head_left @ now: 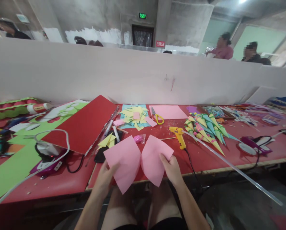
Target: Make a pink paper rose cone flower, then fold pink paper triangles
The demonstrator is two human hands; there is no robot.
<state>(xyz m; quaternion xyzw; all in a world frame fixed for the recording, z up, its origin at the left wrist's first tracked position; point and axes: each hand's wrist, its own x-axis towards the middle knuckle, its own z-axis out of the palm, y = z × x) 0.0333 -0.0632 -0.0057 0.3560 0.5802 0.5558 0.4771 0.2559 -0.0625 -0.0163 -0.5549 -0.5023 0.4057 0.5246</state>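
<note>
My left hand [104, 179] pinches the lower left edge of a pink paper piece [126, 161], thumb on top. Between the thumb and fingers of my right hand [173, 170] is a second pink paper piece [154, 156], gripped at its right edge. Both pieces have curved inner edges and pointed corners. They meet or nearly meet in the middle; whether they are joined, I cannot tell. Just beyond them lies a small bright pink item in clear plastic [139, 138]. A yellow hot glue gun [180, 136] rests on the table to the right, a clear glue stick [229, 166] extending from it.
Yellow paper scraps [133, 116] cover a blue sheet. Yellow-handled scissors [157, 116] lie by a pink sheet [173, 111]. Several coloured paper cones [207, 127] stand piled at right. A red board [85, 124] and a purple power strip [47, 166] with cables occupy the left. A white partition [109, 73] rises behind.
</note>
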